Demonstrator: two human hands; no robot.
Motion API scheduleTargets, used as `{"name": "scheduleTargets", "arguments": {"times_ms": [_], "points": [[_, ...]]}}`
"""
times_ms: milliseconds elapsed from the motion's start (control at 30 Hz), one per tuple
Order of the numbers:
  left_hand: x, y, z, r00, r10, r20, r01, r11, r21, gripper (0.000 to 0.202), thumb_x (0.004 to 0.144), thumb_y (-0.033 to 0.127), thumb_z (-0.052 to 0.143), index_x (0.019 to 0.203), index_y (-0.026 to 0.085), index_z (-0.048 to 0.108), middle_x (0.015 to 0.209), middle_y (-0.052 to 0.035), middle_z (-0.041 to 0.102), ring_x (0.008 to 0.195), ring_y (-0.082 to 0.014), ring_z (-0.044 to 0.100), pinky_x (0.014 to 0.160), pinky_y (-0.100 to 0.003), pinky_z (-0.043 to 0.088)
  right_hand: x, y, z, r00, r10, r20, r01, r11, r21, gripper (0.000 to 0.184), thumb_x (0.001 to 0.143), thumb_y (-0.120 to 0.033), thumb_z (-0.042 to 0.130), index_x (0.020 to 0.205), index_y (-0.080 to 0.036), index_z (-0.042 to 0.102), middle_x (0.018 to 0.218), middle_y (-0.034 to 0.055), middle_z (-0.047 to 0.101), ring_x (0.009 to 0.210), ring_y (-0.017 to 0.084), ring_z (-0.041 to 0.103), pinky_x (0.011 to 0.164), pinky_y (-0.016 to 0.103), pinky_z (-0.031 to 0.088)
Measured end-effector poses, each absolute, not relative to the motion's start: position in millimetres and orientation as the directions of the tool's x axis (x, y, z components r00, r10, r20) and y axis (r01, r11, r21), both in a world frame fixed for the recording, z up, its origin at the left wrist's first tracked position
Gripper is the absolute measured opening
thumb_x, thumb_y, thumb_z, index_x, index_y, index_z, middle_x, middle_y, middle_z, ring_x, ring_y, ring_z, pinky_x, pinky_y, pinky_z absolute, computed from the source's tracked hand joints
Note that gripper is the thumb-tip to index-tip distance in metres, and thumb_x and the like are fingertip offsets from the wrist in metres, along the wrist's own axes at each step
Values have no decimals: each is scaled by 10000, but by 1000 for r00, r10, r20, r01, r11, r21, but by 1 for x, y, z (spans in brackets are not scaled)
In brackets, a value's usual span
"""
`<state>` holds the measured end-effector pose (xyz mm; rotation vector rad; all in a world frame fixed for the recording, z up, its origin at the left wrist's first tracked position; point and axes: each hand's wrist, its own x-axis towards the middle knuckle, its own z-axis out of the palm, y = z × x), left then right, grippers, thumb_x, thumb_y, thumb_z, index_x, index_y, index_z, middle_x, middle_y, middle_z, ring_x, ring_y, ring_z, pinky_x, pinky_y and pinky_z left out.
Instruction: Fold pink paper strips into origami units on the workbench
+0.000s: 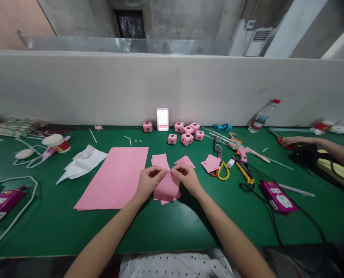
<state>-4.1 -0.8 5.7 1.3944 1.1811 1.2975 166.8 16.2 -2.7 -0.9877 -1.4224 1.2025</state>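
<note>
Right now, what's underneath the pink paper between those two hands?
Edges of other pink pieces poke out beneath the pink paper at the left hand and right hand, over the green table. Their middles are covered, so I can't tell how many.

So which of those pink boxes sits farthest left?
The pink box just left of the bright screen; the other pink boxes all sit to the screen's right.

Paper stack (114,181) left of paper strips (166,187); cubes (186,139) behind; scissors (224,178) right.
</note>
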Motion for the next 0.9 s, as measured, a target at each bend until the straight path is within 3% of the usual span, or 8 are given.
{"name": "scheduleTargets", "arguments": {"times_ms": [200, 433, 600, 900], "points": [[-3, 1, 9, 77, 981, 177, 109, -185, 977, 222, 758, 365, 687, 851, 167, 725, 814, -56, 725, 725, -177, 647, 642, -262, 492, 164, 12, 1, -196, 949, 248, 13, 255, -967, 202, 765, -387, 675, 733, -188, 683, 713, 29, 668, 679, 170, 602, 662, 291, 483], [-5, 2, 12, -34, 975, 218, 139, -211, 968, 207, 760, 356, 690, 835, 165, 712, 849, -57, 722, 796, -187, 661, 730, -285, 514, 163, 14, -4, -176, 958, 226, -15, 227, -974, 213, 780, -385, 676, 869, -195, 714, 839, 48, 708, 760, 181, 626, 686, 291, 480], [-7, 2, 13, 43, 974, 221, 150, -225, 963, 223, 784, 349, 673, 912, 177, 732, 938, -73, 735, 883, -206, 668, 790, -298, 510, 164, 15, -5, -155, 964, 214, -46, 209, -977, 222, 772, -375, 693, 893, -191, 722, 868, 58, 715, 795, 188, 639, 730, 299, 486], [-8, 3, 9, 51, 975, 217, 178, -223, 959, 235, 787, 359, 672, 919, 170, 714, 907, -61, 719, 812, -181, 647, 723, -270, 494, 162, 16, -7, -146, 966, 213, -47, 208, -977, 197, 773, -360, 690, 866, -188, 719, 836, 51, 713, 770, 183, 634, 707, 290, 481]]}}
